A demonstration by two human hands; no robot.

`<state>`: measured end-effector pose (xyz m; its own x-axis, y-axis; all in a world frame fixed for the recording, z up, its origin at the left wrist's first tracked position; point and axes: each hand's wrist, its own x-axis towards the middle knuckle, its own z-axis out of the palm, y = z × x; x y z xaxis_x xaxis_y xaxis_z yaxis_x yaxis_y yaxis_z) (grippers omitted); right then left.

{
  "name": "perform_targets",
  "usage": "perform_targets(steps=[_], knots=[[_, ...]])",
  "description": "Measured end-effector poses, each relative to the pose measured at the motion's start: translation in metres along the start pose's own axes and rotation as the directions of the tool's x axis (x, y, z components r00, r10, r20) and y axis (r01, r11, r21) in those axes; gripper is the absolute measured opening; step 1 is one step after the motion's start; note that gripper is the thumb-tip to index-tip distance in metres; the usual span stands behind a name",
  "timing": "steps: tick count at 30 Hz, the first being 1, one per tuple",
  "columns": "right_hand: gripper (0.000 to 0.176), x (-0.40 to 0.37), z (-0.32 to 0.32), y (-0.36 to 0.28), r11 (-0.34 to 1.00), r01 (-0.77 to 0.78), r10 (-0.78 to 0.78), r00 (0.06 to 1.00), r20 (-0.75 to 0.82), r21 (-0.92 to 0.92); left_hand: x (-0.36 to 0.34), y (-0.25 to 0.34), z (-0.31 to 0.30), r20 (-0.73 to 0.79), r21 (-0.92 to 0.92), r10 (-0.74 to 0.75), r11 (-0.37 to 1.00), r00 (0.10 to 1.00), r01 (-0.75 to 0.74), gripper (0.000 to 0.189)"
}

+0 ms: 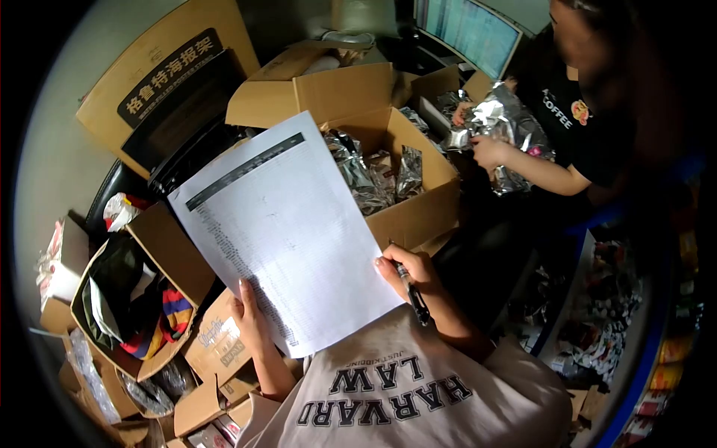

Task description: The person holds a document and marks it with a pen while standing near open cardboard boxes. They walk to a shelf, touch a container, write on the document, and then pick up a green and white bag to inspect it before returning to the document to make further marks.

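Note:
A large white sheet of paper (299,239), printed with a dark header band and a list down its left side, is held up tilted before me. My left hand (252,317) grips its lower left edge, thumb on the front. At the right edge, my right hand (413,270) has a black pen (413,295) between its fingers and also touches the paper. The print is too small to read. Behind the sheet stands an open cardboard box (418,205) with several silver foil packets (373,175) inside, partly hidden by the paper.
Another person (553,160) in a black shirt handles a silver foil bag (504,123) at the right, near a lit monitor (470,33). An open carton (138,358) with cloth items is at left. Blue-edged shelving (575,276) with packets stands at lower right.

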<state>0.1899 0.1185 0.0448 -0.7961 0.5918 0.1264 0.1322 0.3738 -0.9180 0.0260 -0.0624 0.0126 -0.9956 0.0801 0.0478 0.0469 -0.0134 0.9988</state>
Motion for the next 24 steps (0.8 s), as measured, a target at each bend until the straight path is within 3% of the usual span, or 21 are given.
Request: perform_targets(steps=[3,5,7,8,11,12,13,17,19,21,24], knots=[[0.016,-0.007,-0.005,0.01,1.0,-0.026,0.026,1.0,0.016,-0.012,-0.009,-0.003,-0.001,0.089,0.006,-0.08,0.997,0.993,0.08,0.028],[0.016,-0.009,-0.004,0.018,1.0,0.0,0.0,1.0,0.015,-0.024,-0.014,-0.016,-0.003,0.043,0.045,-0.037,0.998,0.998,0.035,0.029],[0.018,-0.009,-0.007,0.032,0.998,0.037,-0.036,0.999,0.021,-0.041,-0.022,-0.013,0.001,0.115,0.007,-0.032,0.999,0.993,0.031,0.028],[0.019,-0.007,-0.006,0.035,0.999,0.041,-0.041,0.999,0.017,-0.013,-0.027,-0.007,0.004,0.1,0.034,-0.09,0.996,0.991,0.087,0.027],[0.021,-0.005,0.013,0.039,1.0,-0.017,0.016,0.999,0.04,0.02,-0.025,-0.021,-0.012,0.071,0.051,-0.015,0.999,0.997,0.011,0.03],[0.022,-0.004,0.013,0.034,0.999,0.001,-0.003,0.998,0.055,0.037,-0.029,-0.021,-0.013,-0.015,0.103,-0.046,0.994,0.999,0.048,0.033],[0.023,-0.004,0.011,0.029,0.999,-0.003,-0.001,0.997,0.071,0.048,-0.028,-0.022,-0.02,0.025,0.128,-0.085,0.988,0.996,0.082,0.035],[0.025,0.003,0.01,0.028,0.99,-0.027,0.002,0.985,0.171,0.142,-0.027,-0.021,-0.016,-0.053,0.038,-0.085,0.995,0.995,0.087,0.037],[0.024,0.006,0.01,0.038,0.98,-0.083,0.048,0.98,0.194,0.18,-0.026,-0.021,-0.014,0.012,-0.031,-0.025,0.999,1.0,0.025,0.037],[0.024,0.007,0.011,0.035,0.943,-0.13,0.083,0.984,0.16,0.308,-0.031,-0.021,-0.013,-0.007,0.006,-0.055,0.998,0.998,0.055,0.038],[0.029,0.009,0.013,0.04,0.976,-0.039,0.036,0.999,0.019,0.216,-0.034,-0.013,-0.014,0.143,0.068,-0.032,0.997,0.989,0.022,0.038]])
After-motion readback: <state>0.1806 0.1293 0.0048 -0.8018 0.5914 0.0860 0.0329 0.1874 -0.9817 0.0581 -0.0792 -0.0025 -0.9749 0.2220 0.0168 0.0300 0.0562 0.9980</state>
